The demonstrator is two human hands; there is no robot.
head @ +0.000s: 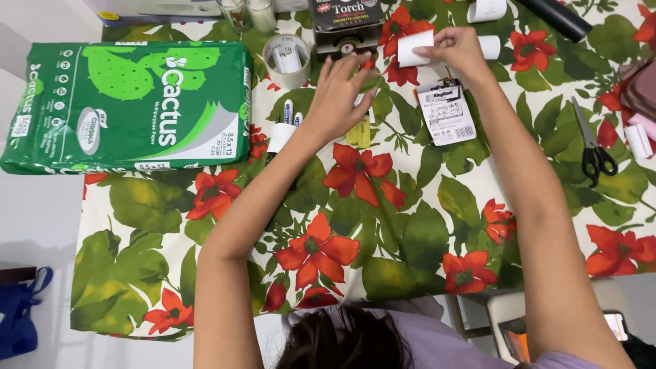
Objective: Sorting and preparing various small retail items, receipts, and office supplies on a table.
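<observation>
1. Dark hair (345,338) is seen nearest, below the floral tablecloth (383,232)
2. Left hand (339,96) is spread open, fingers splayed, above a yellow lighter (359,133)
3. Small white paper roll (412,49) is pinched by right hand (456,49), beyond the lighter

Bright, even overhead light, soft shadows under the arms, sharp focus, slight wide-angle stretching at the edges.

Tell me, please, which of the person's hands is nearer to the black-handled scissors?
The right hand. It holds a white paper roll up and to the left of the scissors, while the left hand lies farther left still, over the yellow item.
</observation>
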